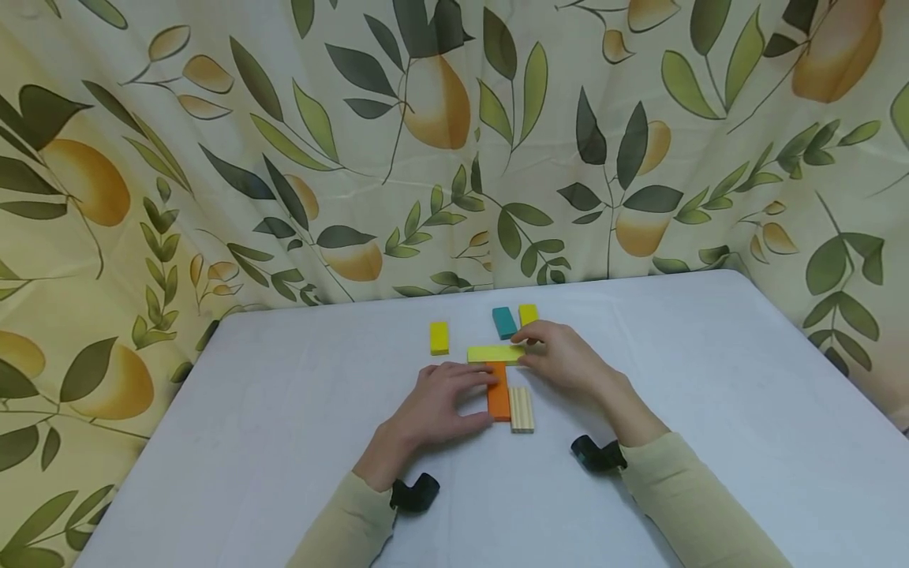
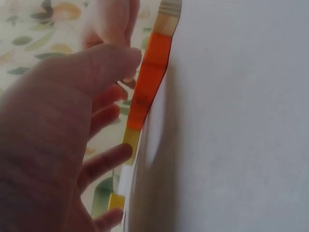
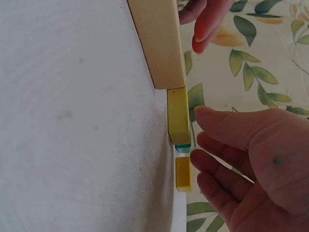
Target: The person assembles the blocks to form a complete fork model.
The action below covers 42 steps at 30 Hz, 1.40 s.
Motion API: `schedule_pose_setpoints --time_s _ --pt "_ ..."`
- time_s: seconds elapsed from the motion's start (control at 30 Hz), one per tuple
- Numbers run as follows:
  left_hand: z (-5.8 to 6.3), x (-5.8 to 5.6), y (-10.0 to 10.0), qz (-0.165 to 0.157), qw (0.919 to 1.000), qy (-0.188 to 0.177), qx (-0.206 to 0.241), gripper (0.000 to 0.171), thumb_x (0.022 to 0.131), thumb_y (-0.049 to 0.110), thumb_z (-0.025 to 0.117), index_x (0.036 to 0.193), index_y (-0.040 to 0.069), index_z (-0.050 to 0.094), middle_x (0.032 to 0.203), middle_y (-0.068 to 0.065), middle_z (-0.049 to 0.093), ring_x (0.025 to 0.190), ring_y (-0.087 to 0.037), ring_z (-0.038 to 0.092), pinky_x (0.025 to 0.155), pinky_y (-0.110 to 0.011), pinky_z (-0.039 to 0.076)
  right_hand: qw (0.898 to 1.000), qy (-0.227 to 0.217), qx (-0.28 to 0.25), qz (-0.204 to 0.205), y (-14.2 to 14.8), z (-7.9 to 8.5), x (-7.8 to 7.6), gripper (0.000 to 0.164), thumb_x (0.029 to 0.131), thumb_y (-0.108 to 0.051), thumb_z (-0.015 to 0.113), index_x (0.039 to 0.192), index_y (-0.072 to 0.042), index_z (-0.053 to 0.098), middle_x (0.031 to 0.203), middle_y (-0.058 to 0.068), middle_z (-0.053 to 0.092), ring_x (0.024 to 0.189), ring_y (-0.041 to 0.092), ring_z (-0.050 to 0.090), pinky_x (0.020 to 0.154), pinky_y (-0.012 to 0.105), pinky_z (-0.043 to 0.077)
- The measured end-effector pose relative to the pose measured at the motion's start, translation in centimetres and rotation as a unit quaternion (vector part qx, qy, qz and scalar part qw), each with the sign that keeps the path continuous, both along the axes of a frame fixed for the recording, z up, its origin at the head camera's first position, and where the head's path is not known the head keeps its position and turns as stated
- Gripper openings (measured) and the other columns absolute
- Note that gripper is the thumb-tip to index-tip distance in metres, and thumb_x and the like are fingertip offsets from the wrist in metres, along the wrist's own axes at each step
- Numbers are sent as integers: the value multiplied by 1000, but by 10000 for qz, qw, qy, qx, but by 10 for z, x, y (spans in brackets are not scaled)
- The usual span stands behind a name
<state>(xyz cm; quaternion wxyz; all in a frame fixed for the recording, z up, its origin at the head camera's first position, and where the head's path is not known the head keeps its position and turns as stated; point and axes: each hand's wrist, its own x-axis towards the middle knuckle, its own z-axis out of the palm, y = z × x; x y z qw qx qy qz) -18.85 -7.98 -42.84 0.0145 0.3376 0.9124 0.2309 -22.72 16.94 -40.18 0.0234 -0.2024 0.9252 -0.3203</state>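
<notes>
On the white table [image 1: 284, 410] an orange block [image 1: 499, 392] lies lengthwise under a long yellow block [image 1: 495, 354], the two forming a T. A pale wooden block [image 1: 521, 409] lies against the orange one's right side. My left hand [image 1: 461, 394] rests left of the orange block [image 2: 149, 77], straight fingers and thumb touching its side. My right hand [image 1: 557, 355] sits at the right end of the long yellow block [image 3: 177, 116], its fingers relaxed and close to or touching that block. Neither hand holds anything.
A short yellow block [image 1: 439, 338] lies apart to the left. A teal block [image 1: 504, 322] and another yellow block [image 1: 528, 315] sit side by side just behind the T. A leaf-and-pear patterned curtain [image 1: 426, 158] hangs behind and beside the table.
</notes>
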Motion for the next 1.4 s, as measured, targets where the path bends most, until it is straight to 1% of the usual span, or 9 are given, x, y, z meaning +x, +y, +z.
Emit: schedule_pose_setpoints --time_s 0.23,0.37,0.57,0.67,0.83,1.03,1.17,1.3,1.4 --pt "2 -3 -3 86 9995 14 289 46 91 39 73 135 28 66 142 13 56 132 -14 47 113 -55 29 9998 -117 -25 -137 0 4 2 28 93 -10 71 121 -8 71 120 10 66 112 32 57 101 54 46" --pt "4 -6 -3 75 9991 96 408 47 91 37 75 136 26 65 142 11 57 133 -15 46 113 -54 29 9999 -72 -7 -75 1 6 4 27 93 -9 71 120 -7 71 120 10 67 113 33 58 101 55 46" --pt "4 -12 -3 -43 9976 71 692 46 92 34 75 135 20 66 142 7 57 133 -16 46 114 -49 31 9999 -153 59 -19 2 5 10 28 91 -11 74 119 -9 71 120 9 67 113 32 58 101 54 47" --pt "4 -15 -2 -104 9969 125 775 45 92 32 75 134 18 67 142 6 57 133 -17 46 114 -47 33 9998 -216 32 26 2 5 14 27 92 -12 74 119 -10 71 120 8 67 113 32 58 101 54 47" --pt "3 -18 1 -111 9968 170 774 43 92 32 75 132 18 68 141 6 58 134 -16 45 114 -43 33 9995 -220 -33 204 4 5 22 27 92 -14 75 118 -11 71 119 5 67 115 31 58 101 55 46" --pt "3 -21 4 -117 9967 -4 807 42 92 31 76 131 18 68 139 6 59 133 -13 45 114 -39 33 9988 -127 -66 463 4 3 31 29 90 -13 77 118 -10 71 120 3 68 116 29 59 101 54 47" --pt "1 -24 4 -171 9963 -105 832 43 92 29 75 133 18 67 140 7 58 136 -14 43 115 -39 32 9979 -53 -106 641 5 2 37 30 89 -14 77 119 -10 71 121 2 67 119 29 58 104 53 45" --pt "0 -27 6 -172 9969 -175 743 44 93 32 75 134 19 66 142 8 56 138 -15 41 116 -40 31 9967 -59 -124 802 6 0 44 32 89 -18 78 120 -12 70 124 1 65 125 30 54 107 55 41" --pt "-1 -30 8 -152 9977 -230 612 45 93 36 74 135 22 65 143 10 55 139 -15 39 117 -40 29 9953 -109 -95 953 7 -2 49 36 88 -23 80 122 -13 70 128 1 64 128 31 52 108 56 40"
